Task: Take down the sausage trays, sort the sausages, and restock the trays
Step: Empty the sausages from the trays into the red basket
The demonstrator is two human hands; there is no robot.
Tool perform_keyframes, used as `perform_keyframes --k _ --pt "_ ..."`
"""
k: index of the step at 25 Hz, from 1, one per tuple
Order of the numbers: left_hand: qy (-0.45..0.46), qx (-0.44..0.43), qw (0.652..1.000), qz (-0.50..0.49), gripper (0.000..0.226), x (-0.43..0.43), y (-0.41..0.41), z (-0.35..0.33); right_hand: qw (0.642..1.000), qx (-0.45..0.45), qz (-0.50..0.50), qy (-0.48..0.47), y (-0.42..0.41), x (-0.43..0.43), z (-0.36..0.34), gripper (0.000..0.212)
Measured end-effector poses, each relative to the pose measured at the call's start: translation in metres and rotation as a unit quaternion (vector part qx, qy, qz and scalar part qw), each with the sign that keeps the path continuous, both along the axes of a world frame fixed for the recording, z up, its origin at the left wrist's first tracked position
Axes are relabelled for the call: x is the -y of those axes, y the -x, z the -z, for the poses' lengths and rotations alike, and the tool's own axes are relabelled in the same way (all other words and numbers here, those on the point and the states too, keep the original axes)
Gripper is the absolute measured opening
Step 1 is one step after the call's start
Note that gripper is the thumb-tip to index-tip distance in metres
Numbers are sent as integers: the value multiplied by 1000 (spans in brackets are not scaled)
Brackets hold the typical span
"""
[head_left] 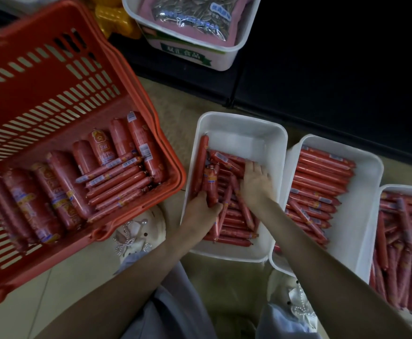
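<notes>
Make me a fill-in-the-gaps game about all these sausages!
1. The slatted basket is ____ in colour.
2. The number of white sausage trays in view is ____.
3. The left hand grips a thick sausage, and the right hand rests in the same ____.

Missing words: red; three; tray
</notes>
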State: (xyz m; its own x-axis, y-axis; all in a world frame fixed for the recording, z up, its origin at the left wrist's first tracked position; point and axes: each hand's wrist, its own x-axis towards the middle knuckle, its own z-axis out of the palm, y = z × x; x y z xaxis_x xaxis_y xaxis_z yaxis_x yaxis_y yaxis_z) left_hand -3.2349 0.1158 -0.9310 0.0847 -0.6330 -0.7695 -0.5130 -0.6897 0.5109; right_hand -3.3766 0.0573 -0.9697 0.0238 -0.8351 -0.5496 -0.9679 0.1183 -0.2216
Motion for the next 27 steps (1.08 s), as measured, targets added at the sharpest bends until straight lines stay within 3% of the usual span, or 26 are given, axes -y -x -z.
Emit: perform_keyframes --k 3,6,8,12,15,19,21,24,27 --pt "7 -54 998 -20 23 0 2 -3 1000 9 10 -8 -1 0 -1 40" --pt "30 -100 994 -28 13 9 6 -19 980 129 152 28 -1 -9 -35 19" --pt "49 -151 986 -50 7 17 5 -43 945 237 224 -4 1 -15 -77 10" --pt "96 -221 968 -63 16 28 -21 -107 901 392 176 -64 -19 -15 -166 17" --pt "156 -153 975 -50 24 22 -69 -156 866 459 174 -99 -68 -11 -212 18" --pt "238 -58 967 -74 21 13 -164 -218 793 552 181 -182 -160 -2 -249 32" --pt "226 1 967 -119 18 8 -215 -223 796 545 158 -210 -216 0 -249 22" --pt "142 10 968 -208 18 -7 -290 -197 830 497 94 -233 -309 -9 -213 18" --pt "43 166 977 -126 22 -21 -349 -156 841 446 36 -305 -386 -33 -161 21"
